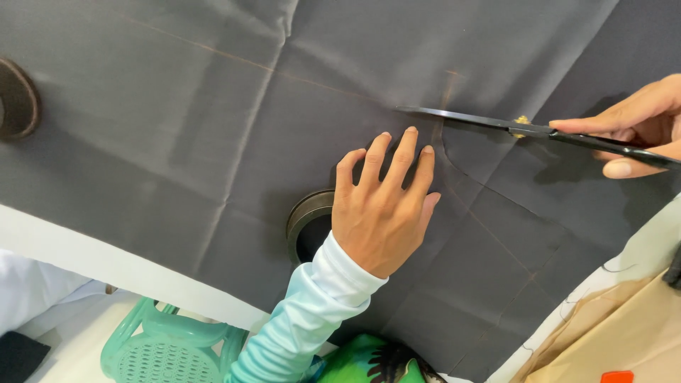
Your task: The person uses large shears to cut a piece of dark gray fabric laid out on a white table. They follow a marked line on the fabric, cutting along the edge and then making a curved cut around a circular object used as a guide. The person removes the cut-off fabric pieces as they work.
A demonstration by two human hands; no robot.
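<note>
A sheet of dark grey fabric (213,142) lies spread flat over a white table (64,248), creased in a grid of fold lines and marked with faint chalk lines, one of them a curve near the middle; the left hand (379,206) rests palm down on the cloth just beside that curve, fingers (404,152) stretched out and slightly spread, gripping nothing, which seems meant to press the fabric flat and keep it from sliding; the right hand (638,124) comes in from the right edge and has its fingers closed around the handles of long black scissors (496,124), whose blades lie almost shut and point left, the tip reaching the top of the chalk curve just above the left fingertips; a round dark weight (306,220) sits on the cloth partly under the left wrist, and another (15,99) at the far left, apparently pinning the sheet down; a green plastic stool (163,347) stands below the table edge.
</note>
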